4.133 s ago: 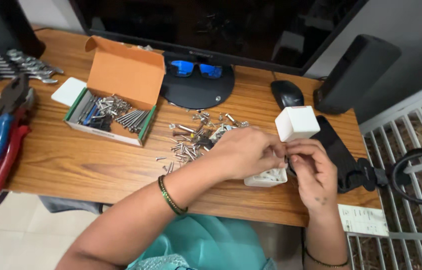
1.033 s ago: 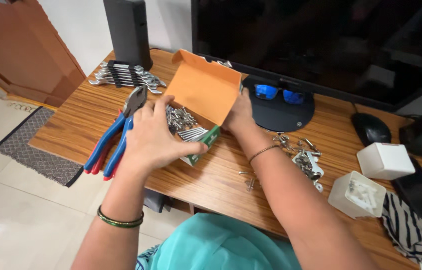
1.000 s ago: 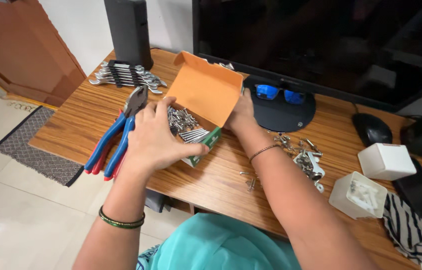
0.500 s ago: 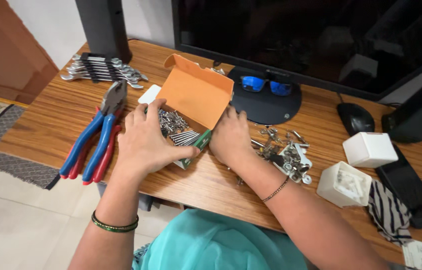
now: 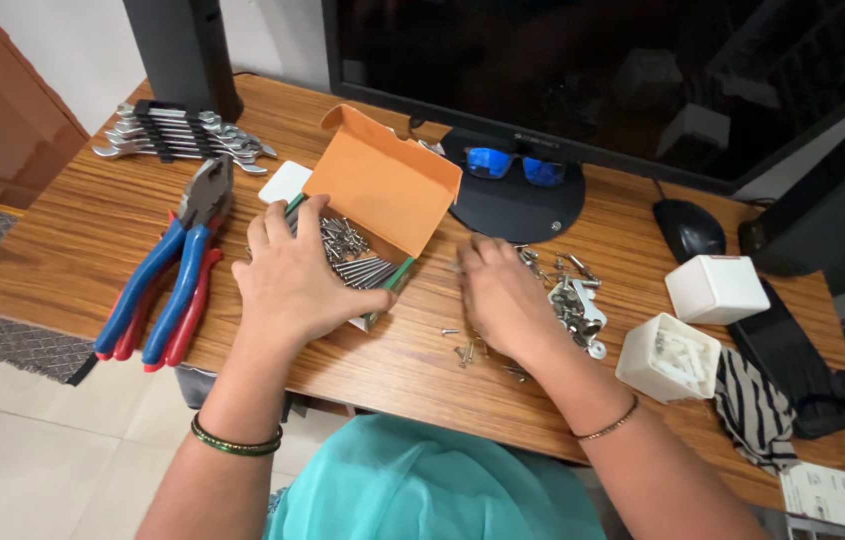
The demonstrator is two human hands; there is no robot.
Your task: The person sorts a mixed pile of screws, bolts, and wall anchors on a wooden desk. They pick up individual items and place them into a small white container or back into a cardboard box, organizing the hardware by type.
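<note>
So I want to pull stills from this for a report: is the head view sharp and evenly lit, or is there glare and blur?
Head view: evenly lit, soft shadows; the left hand, screw box and pliers are sharp; the right hand looks slightly motion-blurred; the monitor shows dim reflections; wide-angle lens bends the desk edges.

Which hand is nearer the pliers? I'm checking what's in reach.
The left hand: it rests on the box of screws beside the pliers. The right hand lies beyond the box, over loose screws.

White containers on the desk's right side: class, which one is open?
The lower white container, nearest the person's right hand, is open with small parts visible inside; the white box behind it is closed.
</note>
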